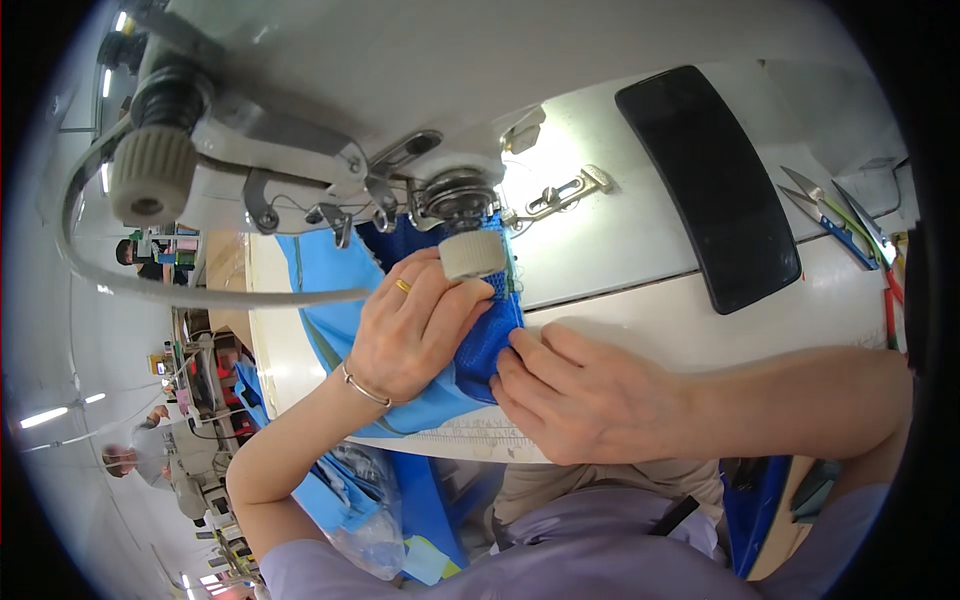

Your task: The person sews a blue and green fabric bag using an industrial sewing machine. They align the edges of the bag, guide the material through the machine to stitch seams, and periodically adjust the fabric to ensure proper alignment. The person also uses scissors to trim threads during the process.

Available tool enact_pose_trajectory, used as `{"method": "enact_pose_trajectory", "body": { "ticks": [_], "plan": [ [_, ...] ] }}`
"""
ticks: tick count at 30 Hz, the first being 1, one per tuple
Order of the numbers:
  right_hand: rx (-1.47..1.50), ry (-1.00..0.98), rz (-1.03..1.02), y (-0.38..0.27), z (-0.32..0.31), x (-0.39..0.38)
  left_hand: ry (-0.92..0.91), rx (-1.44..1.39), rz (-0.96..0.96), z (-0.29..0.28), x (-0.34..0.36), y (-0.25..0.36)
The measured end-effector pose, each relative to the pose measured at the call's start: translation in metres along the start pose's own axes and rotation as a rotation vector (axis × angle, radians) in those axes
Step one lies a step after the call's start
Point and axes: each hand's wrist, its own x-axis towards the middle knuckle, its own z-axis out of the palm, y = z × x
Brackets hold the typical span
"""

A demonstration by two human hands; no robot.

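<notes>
Blue fabric point(487, 345), dark blue with a mesh strip along its edge, lies over lighter blue cloth point(335, 300) on the sewing machine bed. My left hand point(415, 325), with a ring and a bracelet, is closed on the fabric just below the machine's tension knob point(472, 255). Thumb and fingers of my right hand point(585, 390) pinch the fabric's right edge nearer to me. The sewing machine's head point(400, 110) hangs over the work, and its tension knob and thread guides hide the needle area. A lamp lights the bed beside the fabric.
A dark phone point(710, 190) lies on the table to the right. Beyond it are scissors and snips point(835, 215). A thin tube point(220, 290) curves across the left. Below the table edge hangs a plastic bag point(365, 520) with blue pieces. Other people are in the left background.
</notes>
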Motion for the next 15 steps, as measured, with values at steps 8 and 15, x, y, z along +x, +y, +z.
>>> {"method": "enact_pose_trajectory", "body": {
  "ticks": [8,15],
  "plan": [
    [-0.001,-0.056,0.013,-0.003,-0.001,0.0,0.055,-0.058,0.022,0.005,0.0,-0.003],
    [-0.007,-0.032,0.003,-0.002,-0.001,0.0,-0.06,-0.164,0.028,-0.006,0.003,-0.003]
  ]
}}
